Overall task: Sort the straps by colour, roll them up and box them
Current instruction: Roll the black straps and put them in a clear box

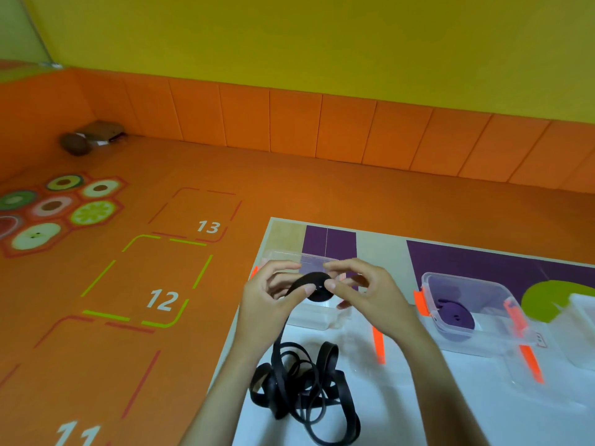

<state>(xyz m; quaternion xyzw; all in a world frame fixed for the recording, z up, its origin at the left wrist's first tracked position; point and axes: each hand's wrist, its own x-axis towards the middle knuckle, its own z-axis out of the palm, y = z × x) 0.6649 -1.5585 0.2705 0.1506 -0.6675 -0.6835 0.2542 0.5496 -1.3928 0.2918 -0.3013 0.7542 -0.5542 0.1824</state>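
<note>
A black strap is partly wound into a small flat roll [317, 292] held above the table. My left hand [270, 297] pinches the strap where it feeds onto the roll. My right hand [363, 289] grips the roll's right side with thumb and fingers. The loose rest of the black strap [302, 391] hangs down and lies in a tangled heap on the white table near the front. A clear box [309, 313] stands right behind my hands, mostly hidden by them. To the right, a second clear box [467, 309] with orange clips holds a rolled purple strap [457, 317].
The table [402, 381] has a white front, purple patches at the back and a green shape [547, 300] at the right. A white container edge [582, 326] shows at far right. An orange floor with numbered squares lies left of the table's edge.
</note>
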